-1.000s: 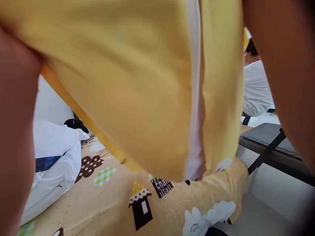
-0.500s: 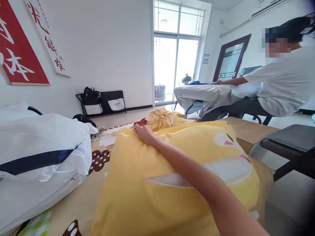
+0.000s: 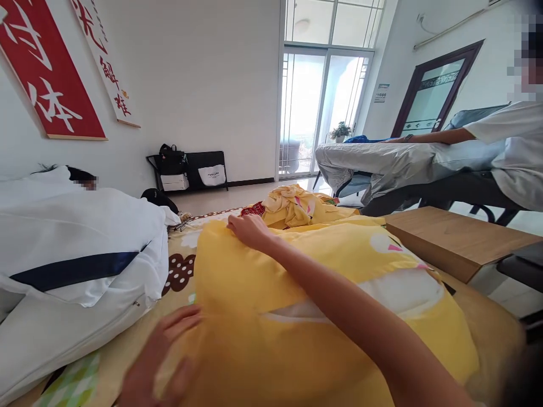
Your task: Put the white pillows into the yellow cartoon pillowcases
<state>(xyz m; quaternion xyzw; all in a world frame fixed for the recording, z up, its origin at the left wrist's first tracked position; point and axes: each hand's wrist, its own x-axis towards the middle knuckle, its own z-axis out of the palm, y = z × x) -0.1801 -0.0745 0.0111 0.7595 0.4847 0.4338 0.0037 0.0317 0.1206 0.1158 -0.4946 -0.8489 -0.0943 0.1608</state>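
Altogether, two hands attend one yellow cover (image 3: 237,288), which lies broad and bulging across the tan printed cloth (image 3: 127,336) in the middle foreground. The right hand (image 3: 249,229) has its fingers curled down on the cover's far left corner; whether they pinch the fabric, I cannot tell. The left hand (image 3: 159,359), blurred, is at the near left edge with its fingers and thumb wide apart. Just beyond the cover sit one crumpled yellow cloth (image 3: 291,203) and one red plaid piece (image 3: 253,209); to the left lies white fabric (image 3: 93,226) with a single navy band (image 3: 80,269). White walls (image 3: 220,85) bear two hanging banners, one red (image 3: 53,85), one white (image 3: 111,73). One low black stand (image 3: 193,161) by the far wall carries one black bag (image 3: 171,161), one white box (image 3: 173,182) and one white bag (image 3: 212,175). Farther right are a sliding glass door (image 3: 303,107), one potted plant (image 3: 340,131) and a dark-framed door (image 3: 436,93). Two other people show: a head (image 3: 79,174) at the left, a person in a white top (image 3: 526,147) at the right beside a silver-covered surface (image 3: 382,161).
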